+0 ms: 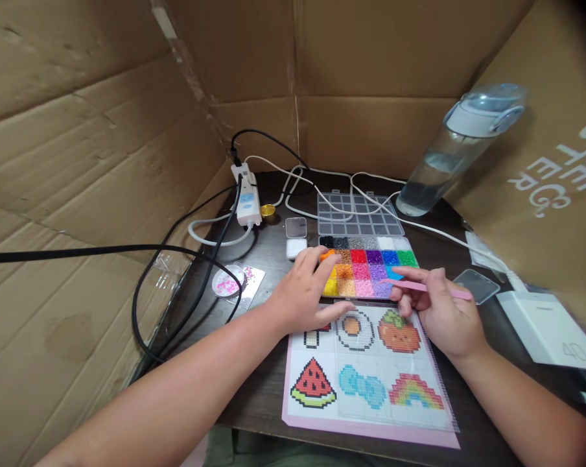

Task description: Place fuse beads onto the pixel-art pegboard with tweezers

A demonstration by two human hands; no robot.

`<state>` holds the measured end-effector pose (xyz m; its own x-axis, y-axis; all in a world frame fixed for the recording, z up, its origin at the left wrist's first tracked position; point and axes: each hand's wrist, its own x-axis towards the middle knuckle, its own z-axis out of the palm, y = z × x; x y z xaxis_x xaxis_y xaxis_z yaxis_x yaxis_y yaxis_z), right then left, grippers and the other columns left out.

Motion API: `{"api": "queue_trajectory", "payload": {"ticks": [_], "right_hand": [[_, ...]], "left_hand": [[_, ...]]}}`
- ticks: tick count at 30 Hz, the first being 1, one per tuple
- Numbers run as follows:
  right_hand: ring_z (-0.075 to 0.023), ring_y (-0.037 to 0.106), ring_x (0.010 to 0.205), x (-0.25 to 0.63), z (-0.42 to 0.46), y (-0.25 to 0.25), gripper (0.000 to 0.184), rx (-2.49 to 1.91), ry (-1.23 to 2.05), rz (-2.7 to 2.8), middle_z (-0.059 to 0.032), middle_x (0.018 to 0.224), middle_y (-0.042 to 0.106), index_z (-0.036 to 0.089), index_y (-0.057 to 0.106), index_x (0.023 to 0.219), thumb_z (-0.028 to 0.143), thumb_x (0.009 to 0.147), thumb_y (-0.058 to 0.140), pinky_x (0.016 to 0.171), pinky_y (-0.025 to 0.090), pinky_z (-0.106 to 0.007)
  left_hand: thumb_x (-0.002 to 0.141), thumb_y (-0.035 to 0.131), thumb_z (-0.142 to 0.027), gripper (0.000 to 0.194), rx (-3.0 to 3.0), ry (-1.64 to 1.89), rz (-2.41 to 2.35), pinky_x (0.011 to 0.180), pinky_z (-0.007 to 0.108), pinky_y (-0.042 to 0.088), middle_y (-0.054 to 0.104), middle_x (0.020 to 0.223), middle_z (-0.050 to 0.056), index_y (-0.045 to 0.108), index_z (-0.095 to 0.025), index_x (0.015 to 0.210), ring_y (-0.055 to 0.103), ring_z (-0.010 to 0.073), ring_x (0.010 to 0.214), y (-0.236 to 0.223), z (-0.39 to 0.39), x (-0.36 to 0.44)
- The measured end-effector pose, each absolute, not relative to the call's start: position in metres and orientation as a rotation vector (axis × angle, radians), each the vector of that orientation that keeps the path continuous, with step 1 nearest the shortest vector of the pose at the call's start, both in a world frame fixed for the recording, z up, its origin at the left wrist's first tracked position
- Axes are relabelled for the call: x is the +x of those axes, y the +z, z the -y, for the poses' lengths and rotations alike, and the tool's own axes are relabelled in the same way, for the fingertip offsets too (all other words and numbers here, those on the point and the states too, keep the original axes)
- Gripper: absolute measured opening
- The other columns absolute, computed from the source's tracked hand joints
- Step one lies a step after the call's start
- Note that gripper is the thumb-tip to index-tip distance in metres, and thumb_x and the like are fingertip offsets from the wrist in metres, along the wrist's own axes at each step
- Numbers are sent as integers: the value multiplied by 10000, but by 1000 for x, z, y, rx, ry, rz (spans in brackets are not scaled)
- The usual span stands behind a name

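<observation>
One bead box point(365, 298) lies open on the worktop point(258, 405). At its near right corner, the right hand point(452, 319) grips pink tweezers point(410, 285) crosswise, tip pointing left over the box; the left hand point(300, 293), loosely open, extends over its left edge.

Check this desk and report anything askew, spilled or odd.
White cords trail across the bead box's open lid, which looks untidy. The bottle appears to lean, though that may be lens distortion. I see no clear spill.
</observation>
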<state>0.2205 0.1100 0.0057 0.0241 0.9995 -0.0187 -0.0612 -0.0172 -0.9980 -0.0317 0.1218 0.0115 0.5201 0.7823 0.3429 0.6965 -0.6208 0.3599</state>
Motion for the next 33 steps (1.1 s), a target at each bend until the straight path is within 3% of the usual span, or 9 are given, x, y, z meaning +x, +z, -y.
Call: {"api": "queue_trajectory", "payload": {"ticks": [21, 33], "right_hand": [[-113, 568, 471, 221, -110, 4, 556, -1192, 1227, 1156, -46, 681, 697, 195, 742, 1022, 683, 917, 496, 463, 476, -250], [-116, 570, 473, 222, -110, 5, 549, -1188, 1220, 1177, -50, 685, 698, 181, 734, 1035, 659, 939, 483, 464, 483, -256]], "left_hand": [[864, 635, -566, 742, 2431, 486, -1353, 1148, 519, 388, 385, 1504, 205, 385, -170, 1439, 383, 352, 1409, 17, -126, -31], [796, 740, -523, 840, 2251, 590, -1379, 1164, 479, 389, 351, 1535, 192, 355, -188, 1463, 403, 325, 1428, 19, -130, -34]]}}
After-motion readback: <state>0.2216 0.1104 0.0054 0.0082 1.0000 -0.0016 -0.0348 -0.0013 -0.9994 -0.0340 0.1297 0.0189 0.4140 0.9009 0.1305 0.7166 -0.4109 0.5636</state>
